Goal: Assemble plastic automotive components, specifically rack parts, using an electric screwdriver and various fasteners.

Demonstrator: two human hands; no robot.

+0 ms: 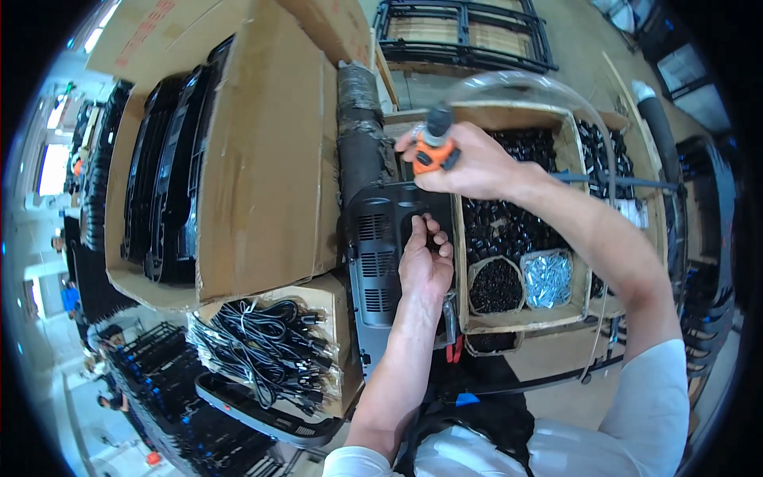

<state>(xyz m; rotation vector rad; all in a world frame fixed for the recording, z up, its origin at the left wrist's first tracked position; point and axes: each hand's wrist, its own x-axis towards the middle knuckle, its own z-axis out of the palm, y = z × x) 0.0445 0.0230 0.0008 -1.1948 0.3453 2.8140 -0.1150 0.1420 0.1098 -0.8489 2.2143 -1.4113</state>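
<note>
My right hand [481, 163] is wrapped round an orange and black power screwdriver [433, 153], raised over the far end of a dark vented plastic housing [372, 262]. Below it, my left hand [427, 266] rests palm up at the housing's right side. Its fingers are curled over the surface, and whatever they pinch, if anything, is too small to make out. A clear hose [548, 82] arcs from near the screwdriver over to the right.
At the left, a tall cardboard box [266, 159] holds black panels [167, 175]. Bundled black cables [266, 342] fill a box nearer me. To the right, a partitioned wooden tray [517, 322] holds black parts, with silver screws [548, 280] and black screws [494, 286] in bags. Red-handled pliers [454, 350] hang nearby.
</note>
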